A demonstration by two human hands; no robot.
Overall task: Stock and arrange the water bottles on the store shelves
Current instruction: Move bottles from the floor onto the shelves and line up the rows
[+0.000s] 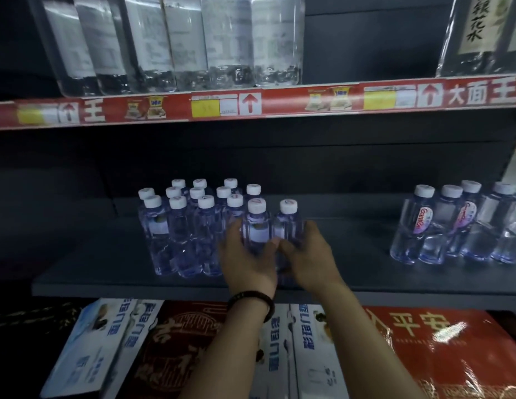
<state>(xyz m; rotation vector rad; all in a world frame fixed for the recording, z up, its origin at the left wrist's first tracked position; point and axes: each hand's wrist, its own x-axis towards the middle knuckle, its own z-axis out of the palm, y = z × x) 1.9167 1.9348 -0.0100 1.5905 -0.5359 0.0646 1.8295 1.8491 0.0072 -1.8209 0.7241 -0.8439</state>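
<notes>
Plastic water bottles (179, 226), white-capped, fourteen counted, all upright with long axis vertical and caps up, clustered midway along grey shelf (107, 254); left hand (248, 263) curled round front bottle (255, 228); right hand (308, 262) gripping neighbouring bottle (288, 226); well apart rightward, at least four Ganten bottles (418, 226), upright.

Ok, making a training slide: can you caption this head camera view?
Left hand grips one bottle, right hand a second bottle, beside the bottle cluster on the grey shelf.
</notes>
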